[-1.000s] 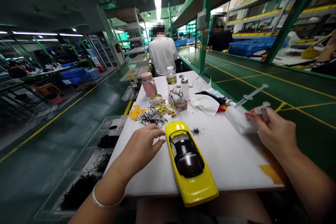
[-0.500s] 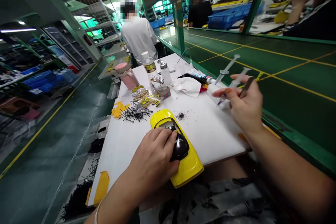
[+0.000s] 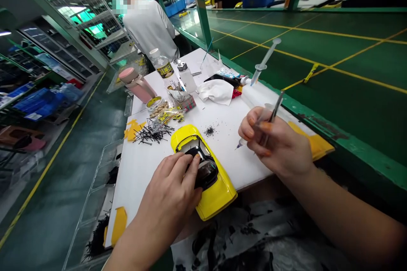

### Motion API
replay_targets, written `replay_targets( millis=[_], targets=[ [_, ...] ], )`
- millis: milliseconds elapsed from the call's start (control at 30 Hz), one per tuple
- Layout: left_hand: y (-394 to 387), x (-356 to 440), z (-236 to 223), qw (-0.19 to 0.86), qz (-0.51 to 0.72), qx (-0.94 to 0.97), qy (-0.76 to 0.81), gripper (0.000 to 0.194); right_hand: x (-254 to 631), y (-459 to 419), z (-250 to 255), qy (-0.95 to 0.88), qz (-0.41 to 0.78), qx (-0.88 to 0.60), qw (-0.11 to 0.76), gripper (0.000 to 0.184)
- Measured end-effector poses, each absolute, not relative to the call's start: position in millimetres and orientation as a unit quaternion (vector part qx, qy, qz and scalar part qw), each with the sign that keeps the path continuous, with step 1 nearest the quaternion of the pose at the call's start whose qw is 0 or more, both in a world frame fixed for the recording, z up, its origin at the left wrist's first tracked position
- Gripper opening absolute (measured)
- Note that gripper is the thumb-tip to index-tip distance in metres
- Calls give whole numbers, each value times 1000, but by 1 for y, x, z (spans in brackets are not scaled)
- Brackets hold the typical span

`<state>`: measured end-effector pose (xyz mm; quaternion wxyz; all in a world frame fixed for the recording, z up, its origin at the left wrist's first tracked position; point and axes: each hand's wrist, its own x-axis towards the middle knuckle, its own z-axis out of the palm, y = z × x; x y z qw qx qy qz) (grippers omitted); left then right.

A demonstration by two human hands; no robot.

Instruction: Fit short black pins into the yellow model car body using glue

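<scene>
Right grip (image 3: 275, 142) is clasping a syringe (image 3: 241, 143) and slim metal tool (image 3: 277, 105); half-curled left grip (image 3: 173, 184) is covering the yellow model car (image 3: 218, 194), hold unclear, at six o'clock on the desk (image 3: 140, 169).

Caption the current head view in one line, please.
Left hand resting on a glossy yellow toy car body; right hand holding a clear plastic syringe and slim metal tweezers.

We see white desk (image 3: 143, 169). Yellow car (image 3: 219, 194) at near edge. Messy black sticks (image 3: 152, 132) to left, tiny black bits (image 3: 210, 130) to right. Farther back, pink cup (image 3: 140, 87), clear bottle (image 3: 163, 65), small jar (image 3: 188, 79), crumpled white cloth (image 3: 216, 92).
</scene>
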<state>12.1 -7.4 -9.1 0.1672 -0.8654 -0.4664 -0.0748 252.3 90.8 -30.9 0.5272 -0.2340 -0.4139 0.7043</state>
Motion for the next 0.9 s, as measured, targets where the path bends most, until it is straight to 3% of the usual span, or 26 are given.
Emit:
replay_targets(
  millis=[100, 167, 267, 433, 567, 700, 900],
  targets=[
    [-7, 17, -13, 168, -79, -866, -463, 54, 255, 87, -25, -423, 717, -215, 510, 54],
    [-7, 20, -13, 157, -88, -872, -456, 53, 258, 84, -22, -428, 725, -204, 500, 61],
    [-10, 18, -8, 117, -119, -870, -464, 54, 261, 77, -21, -409, 758, -179, 476, 55],
    [-8, -2, 5, -42, -237, -842, -482, 57, 254, 59, -25, -362, 812, -129, 440, 50],
    [14, -16, -9, -72, -416, -730, -538, 26, 233, 41, -27, -366, 823, -87, 427, 57],
    [40, -27, -46, -144, -585, -581, -547, 16, 214, 28, -27, -379, 806, -95, 444, 42],
    [45, -36, -68, -181, -640, -495, -560, 7, 204, 19, -31, -398, 797, -130, 435, 30]
  ],
)
